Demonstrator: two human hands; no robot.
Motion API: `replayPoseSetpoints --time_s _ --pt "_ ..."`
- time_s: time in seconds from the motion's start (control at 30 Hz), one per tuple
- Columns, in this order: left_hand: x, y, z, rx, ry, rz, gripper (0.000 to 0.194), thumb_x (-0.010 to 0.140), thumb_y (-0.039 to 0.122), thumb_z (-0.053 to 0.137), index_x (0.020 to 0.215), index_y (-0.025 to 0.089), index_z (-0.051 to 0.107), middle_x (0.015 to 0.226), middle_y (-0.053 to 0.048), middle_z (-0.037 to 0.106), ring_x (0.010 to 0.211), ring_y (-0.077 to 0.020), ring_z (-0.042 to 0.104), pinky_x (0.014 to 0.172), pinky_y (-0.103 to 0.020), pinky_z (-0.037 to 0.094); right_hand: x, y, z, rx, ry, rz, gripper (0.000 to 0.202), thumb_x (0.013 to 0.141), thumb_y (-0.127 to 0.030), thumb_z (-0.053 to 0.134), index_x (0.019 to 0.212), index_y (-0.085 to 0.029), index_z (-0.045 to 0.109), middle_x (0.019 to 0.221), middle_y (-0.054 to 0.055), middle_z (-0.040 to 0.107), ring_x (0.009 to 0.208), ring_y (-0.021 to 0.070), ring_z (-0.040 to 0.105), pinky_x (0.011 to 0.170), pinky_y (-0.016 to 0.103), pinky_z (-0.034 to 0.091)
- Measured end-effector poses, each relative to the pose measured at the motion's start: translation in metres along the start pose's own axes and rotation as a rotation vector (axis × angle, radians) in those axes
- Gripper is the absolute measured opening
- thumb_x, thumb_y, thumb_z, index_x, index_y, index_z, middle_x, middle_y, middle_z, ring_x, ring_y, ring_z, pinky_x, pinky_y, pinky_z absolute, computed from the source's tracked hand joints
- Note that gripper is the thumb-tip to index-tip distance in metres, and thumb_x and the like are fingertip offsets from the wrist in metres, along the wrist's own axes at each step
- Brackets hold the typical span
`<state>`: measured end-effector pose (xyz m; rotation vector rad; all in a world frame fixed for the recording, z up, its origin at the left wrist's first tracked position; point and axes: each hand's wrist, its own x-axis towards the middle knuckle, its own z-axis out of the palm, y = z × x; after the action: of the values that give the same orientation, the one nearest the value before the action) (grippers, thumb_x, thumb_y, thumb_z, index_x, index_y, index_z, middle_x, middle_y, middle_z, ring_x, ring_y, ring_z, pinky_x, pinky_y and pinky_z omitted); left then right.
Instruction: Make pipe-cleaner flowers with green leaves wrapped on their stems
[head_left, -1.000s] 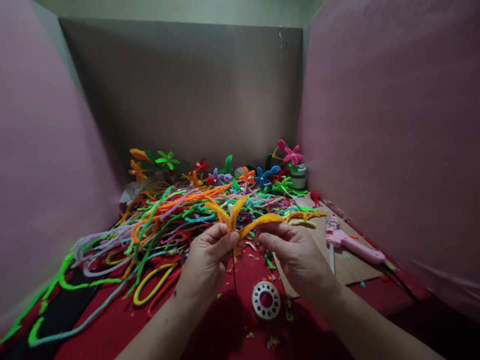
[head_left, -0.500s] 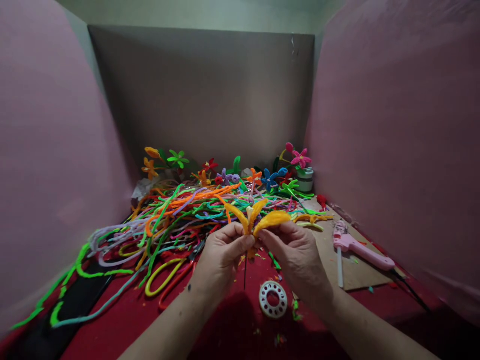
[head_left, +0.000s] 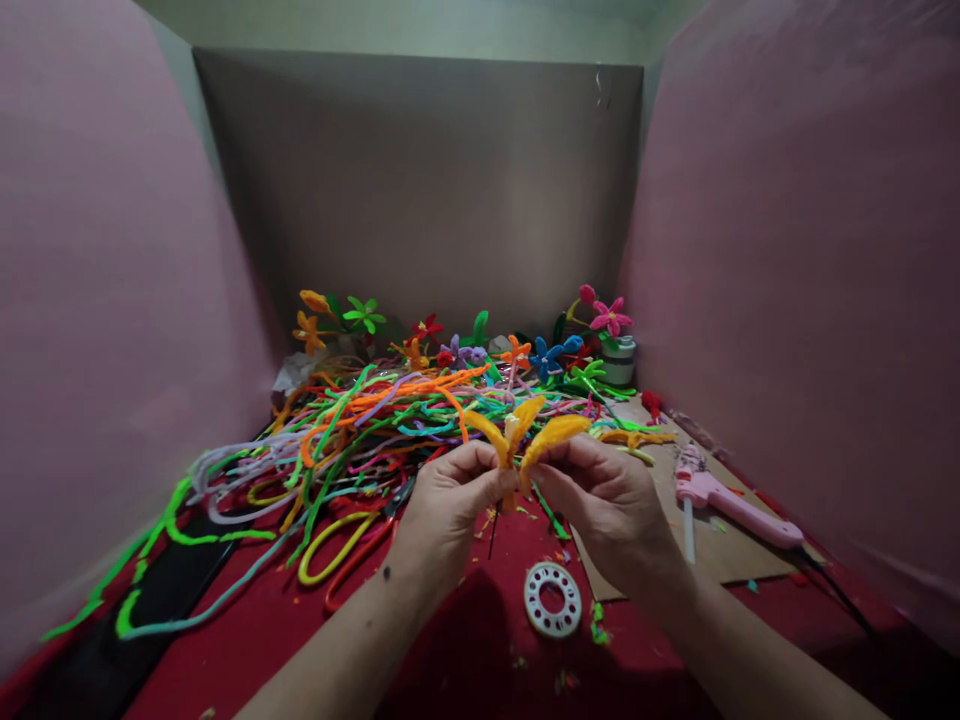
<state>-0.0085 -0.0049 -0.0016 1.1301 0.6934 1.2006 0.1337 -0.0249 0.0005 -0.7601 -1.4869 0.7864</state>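
Drawn in since the first frame, the right hand (head_left: 611,495) now sits just beside the left hand (head_left: 450,500), and the yellow petal (head_left: 555,435) in its fingertips leans up more steeply next to the yellow flower (head_left: 504,455). Left thumb and finger are closed on the flower's base, its pale centre (head_left: 511,424) showing between two petals and a dark stem (head_left: 493,535) hanging below; everything is held aloft over the red cloth (head_left: 225,670), in front of the fuzzy stems (head_left: 397,415). Right thumb and finger pinch the petal low down — whether its foot is fastened cannot be told, since fingers cover it. Should the left pinch slacken, the flower could turn on that thin stem and its petals splay unevenly; squeezing hard from the right might crease the soft petal. Beside the right forearm, the glue gun (head_left: 739,508) lies on cardboard (head_left: 739,565), where an outward elbow could knock it. A dropped petal might land near the holed white disc (head_left: 540,600).
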Motion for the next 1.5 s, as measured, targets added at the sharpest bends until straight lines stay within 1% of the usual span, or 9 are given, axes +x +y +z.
replayPoseSetpoints --time_s 0.13,0.3,0.47,0.87,1.1,1.2,1.27,1.37,1.5 --pt "0.001 0.001 -0.001 0.006 -0.010 0.034 0.008 0.062 0.018 0.072 0.065 0.014 0.065 0.062 0.002 0.056 0.062 -0.0089 0.048 0.064 -0.022 0.039 0.000 0.000 -0.003 -0.075 -0.060 -0.011 0.008 0.082 -0.023 0.056 0.076 -0.019 0.059 0.078 0.000 0.058 0.071 0.0112 0.052 0.066 0.024 0.044" --pt "0.002 0.000 -0.003 0.029 -0.006 0.015 0.010 0.061 0.016 0.072 0.059 0.014 0.063 0.057 0.003 0.055 0.056 -0.0073 0.046 0.056 -0.020 0.036 0.001 0.002 -0.002 -0.152 -0.054 -0.042 0.009 0.082 -0.021 0.054 0.074 -0.017 0.059 0.075 0.000 0.056 0.069 0.0107 0.051 0.063 0.023 0.043" --pt "0.002 -0.002 -0.004 0.019 -0.001 0.022 0.011 0.060 0.015 0.073 0.058 0.015 0.062 0.056 0.003 0.056 0.055 -0.0071 0.047 0.055 -0.020 0.036 0.002 0.002 -0.001 -0.146 -0.029 -0.025 0.008 0.081 -0.020 0.055 0.075 -0.017 0.060 0.073 -0.001 0.056 0.068 0.0103 0.051 0.062 0.023 0.042" --pt "0.004 -0.003 -0.005 -0.015 -0.003 0.003 0.014 0.057 0.013 0.075 0.057 0.015 0.061 0.057 0.004 0.057 0.056 -0.0066 0.048 0.057 -0.019 0.037 0.003 0.005 0.003 0.088 0.020 0.089 0.004 0.075 -0.019 0.061 0.072 -0.019 0.063 0.067 -0.003 0.055 0.061 0.0084 0.047 0.055 0.020 0.039" --pt "0.006 -0.002 -0.007 0.016 -0.024 0.013 0.012 0.057 0.011 0.073 0.057 0.015 0.061 0.057 0.004 0.057 0.056 -0.0070 0.048 0.057 -0.020 0.038 0.004 0.010 0.006 0.207 0.039 0.177 0.005 0.071 -0.024 0.067 0.074 -0.020 0.067 0.070 -0.002 0.059 0.065 0.0107 0.051 0.060 0.023 0.043" --pt "0.006 -0.002 -0.008 0.019 -0.055 0.017 0.009 0.059 0.012 0.072 0.059 0.015 0.063 0.059 0.003 0.058 0.059 -0.0093 0.051 0.061 -0.023 0.040 0.004 0.012 0.007 0.204 0.014 0.208 0.009 0.072 -0.028 0.067 0.077 -0.021 0.070 0.075 0.000 0.060 0.071 0.0122 0.052 0.064 0.024 0.044" --pt "0.005 -0.002 -0.008 0.021 -0.075 0.021 0.008 0.059 0.012 0.071 0.059 0.015 0.064 0.060 0.002 0.059 0.061 -0.0107 0.052 0.065 -0.025 0.042 0.004 0.014 0.009 0.222 0.000 0.238 0.010 0.072 -0.029 0.067 0.076 -0.022 0.072 0.075 0.000 0.058 0.070 0.0121 0.050 0.062 0.024 0.043" --pt "0.005 -0.001 -0.007 0.023 -0.092 0.002 0.007 0.059 0.012 0.071 0.059 0.015 0.065 0.061 0.001 0.061 0.060 -0.0119 0.054 0.066 -0.027 0.043 0.003 0.020 0.012 0.343 0.004 0.264 0.008 0.070 -0.027 0.069 0.076 -0.023 0.073 0.075 0.001 0.057 0.068 0.0118 0.048 0.060 0.024 0.042" --pt "0.005 -0.002 -0.005 0.045 -0.073 -0.030 0.008 0.059 0.012 0.072 0.062 0.015 0.066 0.057 0.002 0.059 0.058 -0.0111 0.053 0.064 -0.025 0.042 0.002 0.024 0.015 0.488 0.021 0.252 0.006 0.069 -0.023 0.070 0.074 -0.026 0.073 0.084 0.000 0.060 0.080 0.0136 0.052 0.071 0.027 0.044"
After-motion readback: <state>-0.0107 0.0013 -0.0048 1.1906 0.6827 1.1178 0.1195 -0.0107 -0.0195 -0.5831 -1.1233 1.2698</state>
